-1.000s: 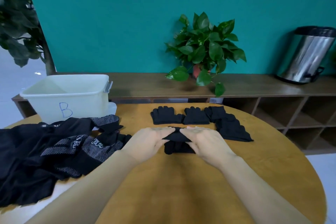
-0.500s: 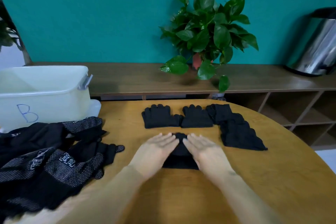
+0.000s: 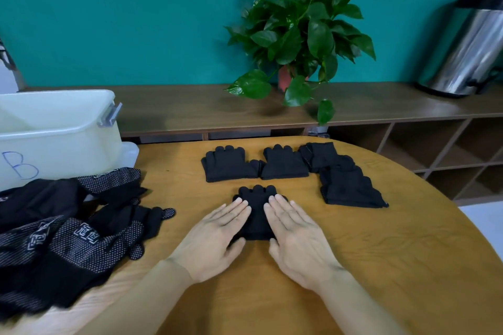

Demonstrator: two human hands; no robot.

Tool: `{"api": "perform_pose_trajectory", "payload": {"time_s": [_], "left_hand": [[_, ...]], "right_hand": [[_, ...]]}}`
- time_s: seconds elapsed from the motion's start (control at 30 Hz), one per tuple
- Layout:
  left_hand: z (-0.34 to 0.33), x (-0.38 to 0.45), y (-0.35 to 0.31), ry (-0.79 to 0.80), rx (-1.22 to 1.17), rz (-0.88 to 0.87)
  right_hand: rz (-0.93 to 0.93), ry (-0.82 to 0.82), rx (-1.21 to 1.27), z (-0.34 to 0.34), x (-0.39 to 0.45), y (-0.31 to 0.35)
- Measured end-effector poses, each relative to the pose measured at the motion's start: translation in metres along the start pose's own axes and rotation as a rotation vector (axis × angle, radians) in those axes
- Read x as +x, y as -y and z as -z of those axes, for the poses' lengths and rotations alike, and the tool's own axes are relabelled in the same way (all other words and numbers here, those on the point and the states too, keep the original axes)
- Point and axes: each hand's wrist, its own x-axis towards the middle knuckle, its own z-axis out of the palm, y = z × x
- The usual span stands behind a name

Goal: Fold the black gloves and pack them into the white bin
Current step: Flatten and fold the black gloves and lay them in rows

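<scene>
A folded black glove (image 3: 257,209) lies on the round wooden table (image 3: 381,253) in front of me. My left hand (image 3: 215,236) lies flat on its left side, fingers straight. My right hand (image 3: 298,236) lies flat on its right side, fingers straight too. Beyond it, folded black gloves sit in a row: one (image 3: 228,164), another (image 3: 284,164), a third (image 3: 321,156), and a stack (image 3: 349,187) to the right. The white bin (image 3: 57,130), marked "B", stands at the far left.
A heap of unfolded black gloves with white dots (image 3: 62,236) covers the table's left side, just in front of the bin. Behind the table runs a low wooden shelf (image 3: 190,109) with a potted plant (image 3: 296,32) and a steel canister (image 3: 468,46).
My hands went from gripping the glove's folded edge to lying flat on either side of it. The camera view shifted closer and slightly right.
</scene>
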Motion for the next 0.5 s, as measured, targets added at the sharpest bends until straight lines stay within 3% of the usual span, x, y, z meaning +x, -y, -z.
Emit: {"api": "perform_pose_trajectory", "payload": {"time_s": [0.2, 0.5], "left_hand": [[-0.015, -0.005, -0.007, -0.104, 0.082, -0.025], [-0.039, 0.041, -0.026, -0.099, 0.15, -0.035]], "right_hand": [[0.045, -0.012, 0.069, -0.01, -0.015, 0.008], [-0.113, 0.016, 0.09, -0.014, -0.016, -0.034]]}}
